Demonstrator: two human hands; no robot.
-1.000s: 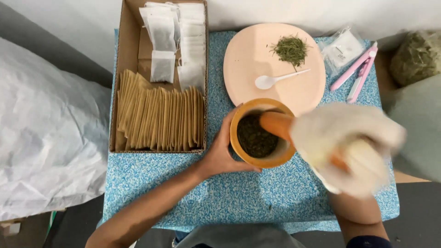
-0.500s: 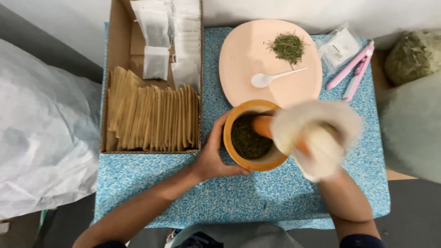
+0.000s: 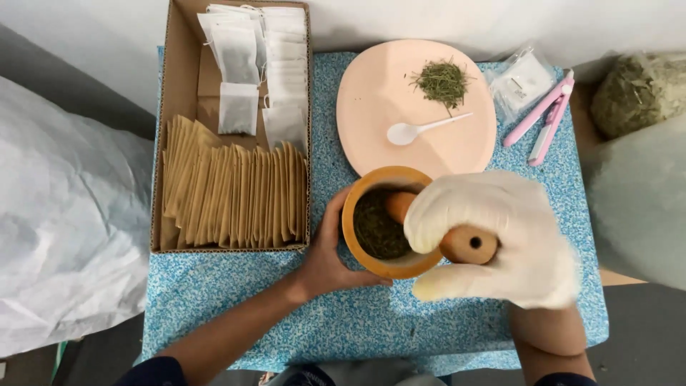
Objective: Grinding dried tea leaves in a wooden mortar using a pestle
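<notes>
The gloved right hand [image 3: 500, 239] was closed around a wooden pestle [image 3: 457, 239], whose tip sat inside the wooden bowl [image 3: 389, 268] of dark ground herbs [image 3: 375, 229]. The bare left hand [image 3: 329, 257] cupped the bowl's left side on the blue speckled table [image 3: 214, 300]. Beyond lay a pink plate [image 3: 379, 107] with a white spoon [image 3: 421, 129] and dried herbs [image 3: 441, 80]. To the left stood a cardboard box [image 3: 166, 143] of paper packets [image 3: 236, 193].

Looks like a small home packing bench, not a lab. My blue speckled table [image 3: 214, 300] sits against a plain white wall. Cardboard box [image 3: 161, 143] upper left holds empty tea bags [image 3: 239, 107] and brown envelopes [image 3: 229, 196]. Dried herb bag [image 3: 639, 89] upper right.
</notes>
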